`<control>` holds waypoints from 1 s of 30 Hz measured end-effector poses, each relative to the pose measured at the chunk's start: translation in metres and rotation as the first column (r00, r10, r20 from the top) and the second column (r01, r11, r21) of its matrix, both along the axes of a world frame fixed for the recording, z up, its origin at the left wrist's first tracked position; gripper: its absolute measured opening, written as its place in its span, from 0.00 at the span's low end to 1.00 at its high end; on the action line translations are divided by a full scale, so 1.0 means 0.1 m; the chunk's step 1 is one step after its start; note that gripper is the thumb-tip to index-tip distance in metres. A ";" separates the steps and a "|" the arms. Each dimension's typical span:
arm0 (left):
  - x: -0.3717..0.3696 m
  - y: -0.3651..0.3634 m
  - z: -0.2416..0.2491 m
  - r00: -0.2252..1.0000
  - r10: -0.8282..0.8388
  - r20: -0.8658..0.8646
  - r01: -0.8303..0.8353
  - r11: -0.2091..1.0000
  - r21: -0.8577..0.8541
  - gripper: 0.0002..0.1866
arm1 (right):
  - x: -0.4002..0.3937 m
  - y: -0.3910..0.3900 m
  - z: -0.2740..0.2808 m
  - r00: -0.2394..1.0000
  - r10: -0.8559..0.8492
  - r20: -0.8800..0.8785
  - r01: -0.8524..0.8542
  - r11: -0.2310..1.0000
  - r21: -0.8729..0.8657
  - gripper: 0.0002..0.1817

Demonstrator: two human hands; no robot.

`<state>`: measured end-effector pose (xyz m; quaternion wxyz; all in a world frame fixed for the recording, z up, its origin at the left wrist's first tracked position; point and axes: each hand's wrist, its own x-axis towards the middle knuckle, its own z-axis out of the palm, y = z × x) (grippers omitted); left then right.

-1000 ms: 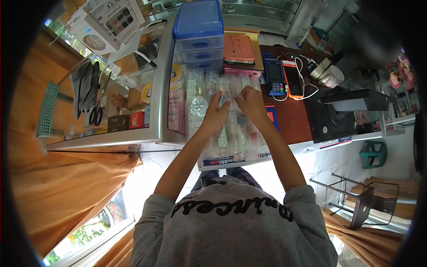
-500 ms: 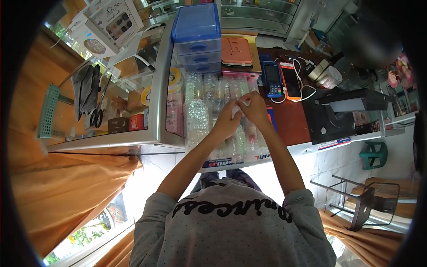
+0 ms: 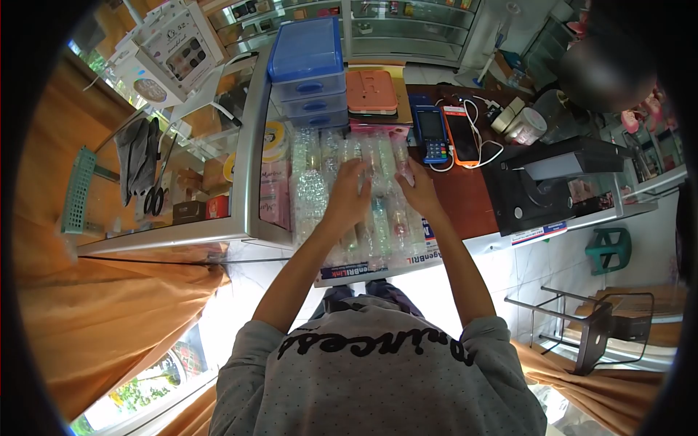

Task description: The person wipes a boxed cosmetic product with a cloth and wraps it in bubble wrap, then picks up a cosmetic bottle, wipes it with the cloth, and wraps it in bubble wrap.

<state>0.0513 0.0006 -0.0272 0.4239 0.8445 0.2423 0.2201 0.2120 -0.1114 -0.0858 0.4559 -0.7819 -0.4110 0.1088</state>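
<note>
Several bubble-wrapped bundles (image 3: 309, 182) lie side by side on the counter in front of me, with bottle-like shapes showing faintly inside. My left hand (image 3: 349, 195) rests over the middle bundles, thumb apart from the fingers, which lie stretched forward on the wrap. To its right, my right hand (image 3: 419, 192) touches the near end of a slim wrapped bundle (image 3: 400, 151), its thumb and fingers spread around that end. Whether the right fingers press on it is hard to see. A gap separates the two hands.
Behind the bundles stand blue plastic drawers (image 3: 309, 62) and an orange case (image 3: 371, 91). A card reader (image 3: 434, 134) and an orange phone (image 3: 461, 134) with white cables lie to the right, near a black stand (image 3: 538, 192). A glass display case (image 3: 251, 145) borders the left.
My hands were together with fingertips meeting above the bundles. They have moved apart and come down onto the wrapped bundles. The view has shifted slightly.
</note>
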 end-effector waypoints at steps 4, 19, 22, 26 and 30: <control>-0.04 0.27 0.27 0.998 0.067 0.007 -0.067 0.963 0.259 0.15 | -0.13 0.03 0.23 0.970 -0.052 0.238 0.018 0.989 0.147 0.28; 0.18 0.55 -0.03 0.933 0.312 -0.179 -0.216 0.883 0.416 0.12 | -0.31 0.24 0.37 0.931 0.157 0.329 -0.208 0.970 0.127 0.19; 0.16 0.61 -0.05 0.945 0.299 -0.135 -0.266 0.939 0.217 0.12 | -0.32 0.24 0.36 0.934 0.146 0.327 -0.199 0.970 0.136 0.19; 0.17 0.59 -0.03 0.946 0.299 -0.123 -0.276 0.945 0.174 0.14 | -0.33 0.23 0.36 0.941 0.147 0.304 -0.194 0.973 0.129 0.20; 0.08 0.50 -0.06 0.969 0.219 -0.113 -0.206 0.972 0.111 0.24 | -0.31 0.18 0.41 0.935 0.192 0.299 -0.237 0.964 0.122 0.21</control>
